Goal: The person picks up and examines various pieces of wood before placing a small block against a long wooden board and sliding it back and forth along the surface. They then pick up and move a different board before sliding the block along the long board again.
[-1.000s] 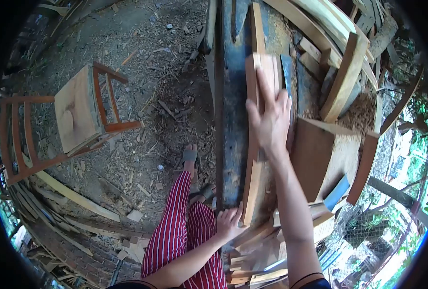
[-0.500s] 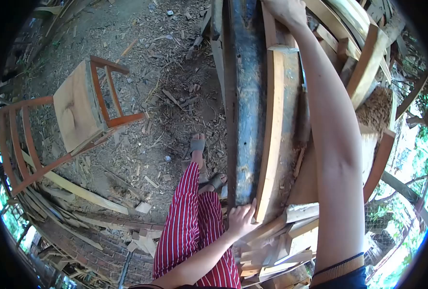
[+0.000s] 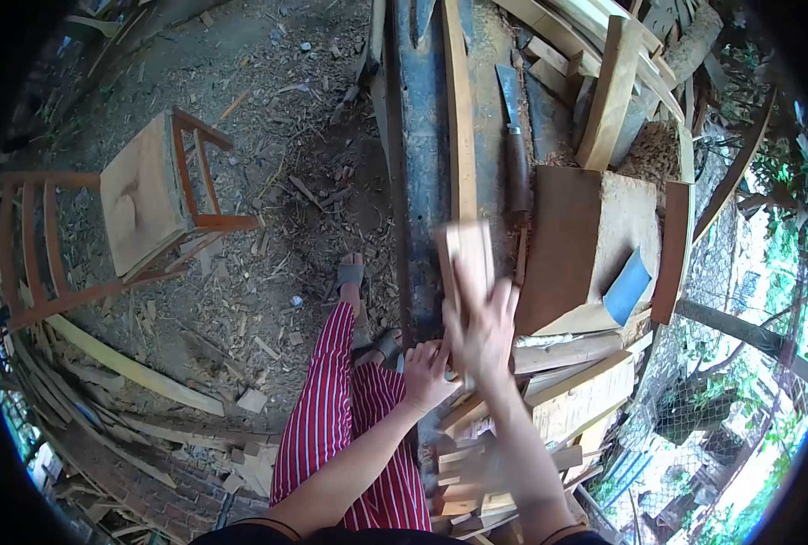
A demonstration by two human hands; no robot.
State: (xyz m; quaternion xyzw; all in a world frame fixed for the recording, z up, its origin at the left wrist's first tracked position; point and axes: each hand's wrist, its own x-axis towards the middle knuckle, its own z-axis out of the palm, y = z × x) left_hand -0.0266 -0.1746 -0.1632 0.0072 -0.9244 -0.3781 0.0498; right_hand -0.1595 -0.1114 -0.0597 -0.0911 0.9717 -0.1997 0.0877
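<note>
A long pale wood strip (image 3: 461, 118) lies lengthwise on the worn blue-black bench (image 3: 422, 182). My left hand (image 3: 429, 371) has its fingers curled at the strip's near end, by the bench edge. My right hand (image 3: 484, 331), blurred by motion, is wrapped round a short wooden block (image 3: 469, 250) that rests on or just over the strip, close to my left hand. To the right of the strip lies a tool with a dark handle (image 3: 518, 171) and a flat metal blade.
Right of the bench stands a large brown wood block (image 3: 563, 245) with a blue sheet (image 3: 628, 286) on it. Offcuts (image 3: 585, 400) pile at the near right, upright timber (image 3: 611, 95) behind. A wooden chair (image 3: 140, 200) lies left on chip-covered ground.
My right hand has come from the strip's far end to its near end, with the block sliding along. The view has shifted right, and the bladed tool now shows fully.
</note>
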